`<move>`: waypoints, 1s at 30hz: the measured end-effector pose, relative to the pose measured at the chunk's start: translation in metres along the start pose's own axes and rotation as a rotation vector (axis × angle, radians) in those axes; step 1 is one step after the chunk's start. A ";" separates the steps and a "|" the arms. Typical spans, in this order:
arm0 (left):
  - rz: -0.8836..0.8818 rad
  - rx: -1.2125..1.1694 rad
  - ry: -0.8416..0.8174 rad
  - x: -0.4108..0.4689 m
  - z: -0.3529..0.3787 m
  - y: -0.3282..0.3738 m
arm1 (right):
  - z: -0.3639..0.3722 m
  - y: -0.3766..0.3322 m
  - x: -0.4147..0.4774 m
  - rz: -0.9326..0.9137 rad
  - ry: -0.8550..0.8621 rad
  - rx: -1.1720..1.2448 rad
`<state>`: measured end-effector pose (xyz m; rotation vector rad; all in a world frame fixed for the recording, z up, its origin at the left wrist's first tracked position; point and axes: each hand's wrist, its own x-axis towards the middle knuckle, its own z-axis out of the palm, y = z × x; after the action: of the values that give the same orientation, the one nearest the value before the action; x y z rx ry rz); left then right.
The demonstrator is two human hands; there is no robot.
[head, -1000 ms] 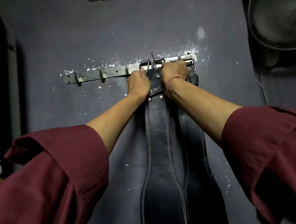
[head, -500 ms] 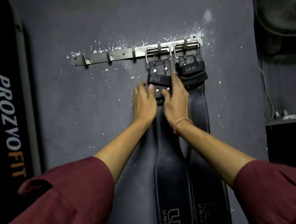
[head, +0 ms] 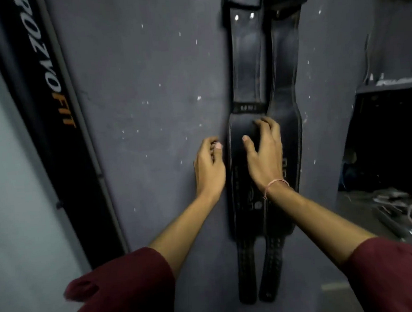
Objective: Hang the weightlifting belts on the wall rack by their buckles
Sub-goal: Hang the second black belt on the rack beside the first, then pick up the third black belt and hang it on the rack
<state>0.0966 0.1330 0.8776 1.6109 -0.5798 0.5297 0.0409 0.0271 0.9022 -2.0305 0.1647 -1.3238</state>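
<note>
Two black leather weightlifting belts hang side by side down the dark grey wall. The left belt (head: 246, 65) lies slightly over the right belt (head: 284, 77); their narrow perforated ends dangle at the bottom. The rack and buckles are above the frame's top edge. My right hand (head: 264, 155) rests flat on the wide part of the left belt, fingers spread. My left hand (head: 209, 167) is beside that belt's left edge, fingers loosely curled against the wall, holding nothing.
A tall black pad or banner with lettering (head: 49, 93) leans at the left. At the right a dark shelf unit (head: 391, 143) stands, with metal hardware (head: 396, 210) heaped below it.
My hands slid from the buckle at the rack down along the hung belt to its wide middle. My view tilted down, so the rack left the frame.
</note>
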 end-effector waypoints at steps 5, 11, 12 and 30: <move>-0.150 -0.015 -0.096 -0.106 -0.027 -0.034 | -0.007 0.012 -0.119 0.277 -0.198 0.097; -0.318 0.013 -0.127 -0.224 -0.043 -0.081 | -0.022 0.025 -0.248 0.473 -0.377 0.091; -0.357 0.016 -0.135 -0.247 -0.044 -0.089 | -0.024 0.029 -0.268 0.510 -0.413 0.090; -0.892 0.280 -0.215 -0.552 -0.070 -0.208 | -0.046 0.168 -0.555 1.185 -0.713 0.190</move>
<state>-0.1932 0.2582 0.3741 2.0005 0.1043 -0.2430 -0.2160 0.1314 0.3908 -1.6055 0.7246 0.1155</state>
